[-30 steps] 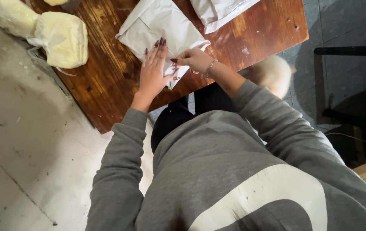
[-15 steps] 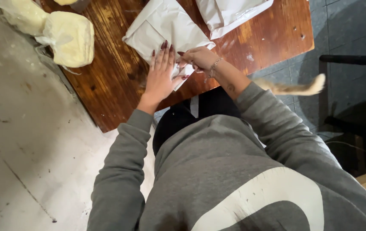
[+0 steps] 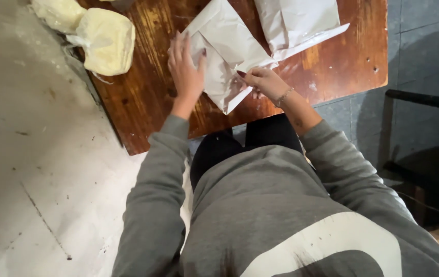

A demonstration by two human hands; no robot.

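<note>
Lying at the far left of the table (image 3: 142, 113), two pale yellow bundles (image 3: 107, 41) sit near its edge, one squarish and full, the other partly cut off by the frame's top, well apart from the hands. The table is dark brown wood, scuffed and streaked, set over a grey floor (image 3: 40, 169). Next comes the left hand (image 3: 186, 72), fingers spread and palm flat, pressing down on the left side of a white packet (image 3: 224, 56); it grips nothing, only bears on the wrapping. The packet lies on the table directly before the person, creased and folded, one corner pointing toward the near edge. The right hand (image 3: 261, 82) is closed on the packet's right fold, thumb and fingertips pinching the paper, a thin bracelet at the wrist. Both arms wear grey sleeves (image 3: 153, 205). Beyond the packet, a second white packet (image 3: 296, 23) lies just beside it, a flap jutting right. At the far right, past the table's edge, a dark chair (image 3: 424, 100) stands on grey tiles.
</note>
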